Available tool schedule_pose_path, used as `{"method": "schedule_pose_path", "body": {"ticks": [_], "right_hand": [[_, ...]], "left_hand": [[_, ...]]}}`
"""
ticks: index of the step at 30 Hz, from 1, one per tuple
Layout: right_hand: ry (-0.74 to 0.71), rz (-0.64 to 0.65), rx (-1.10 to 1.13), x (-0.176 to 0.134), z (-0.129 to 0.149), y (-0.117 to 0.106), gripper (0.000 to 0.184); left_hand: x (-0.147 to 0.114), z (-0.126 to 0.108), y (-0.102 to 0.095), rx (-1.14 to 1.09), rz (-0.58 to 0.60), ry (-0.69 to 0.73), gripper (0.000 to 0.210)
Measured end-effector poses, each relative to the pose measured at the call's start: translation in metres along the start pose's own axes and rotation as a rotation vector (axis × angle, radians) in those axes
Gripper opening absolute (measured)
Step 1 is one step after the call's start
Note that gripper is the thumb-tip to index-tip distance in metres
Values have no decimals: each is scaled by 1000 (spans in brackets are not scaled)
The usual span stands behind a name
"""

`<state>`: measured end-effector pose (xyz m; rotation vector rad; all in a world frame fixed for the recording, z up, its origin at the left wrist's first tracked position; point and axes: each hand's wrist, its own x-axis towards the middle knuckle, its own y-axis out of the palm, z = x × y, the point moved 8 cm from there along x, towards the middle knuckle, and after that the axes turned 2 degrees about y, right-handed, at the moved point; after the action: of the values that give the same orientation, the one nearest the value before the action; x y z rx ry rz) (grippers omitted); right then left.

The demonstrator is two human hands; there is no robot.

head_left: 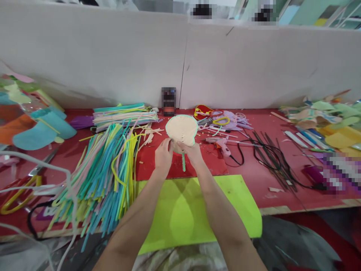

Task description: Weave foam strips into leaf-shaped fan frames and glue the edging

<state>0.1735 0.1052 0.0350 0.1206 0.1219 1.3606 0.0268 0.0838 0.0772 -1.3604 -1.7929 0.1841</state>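
Note:
Both hands hold a round cream fan [182, 128] with a thin light green edge and a short green handle that points down toward me. My left hand [163, 153] closes its fingers on the fan's lower left edge. At the lower right edge, my right hand [193, 151] grips it with the thumb across the front, near the top of the handle. Some fingers of each hand are hidden. Beneath the hands lies a dark red mat [208, 162], and nearer to me a lime-yellow sheet [234, 203] covers the table edge.
Heaps of pastel pipe cleaners [104, 169] spread on the left, beside yellow-handled scissors [34, 180]. A pink glue gun [222, 145] with a black cord lies right of the mat. Dark thin sticks [270, 158] lie farther right. A white partition [113, 56] stands behind.

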Motion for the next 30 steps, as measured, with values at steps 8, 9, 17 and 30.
{"method": "schedule_pose_path", "body": {"ticks": [8,9,17,30], "right_hand": [[-17,8,2,3,-5,1,43],[-14,8,3,3,-5,1,42],[-22,-8,120,1,-2,-2,45],[43,113,40,3,-3,-3,48]], "left_hand": [[2,-2,-3,32,19,24,24],[2,-2,-3,29,25,22,24],[-1,13,5,-478,-62,-213,28],[7,41,-6,-482,-149,-314,22]]}}
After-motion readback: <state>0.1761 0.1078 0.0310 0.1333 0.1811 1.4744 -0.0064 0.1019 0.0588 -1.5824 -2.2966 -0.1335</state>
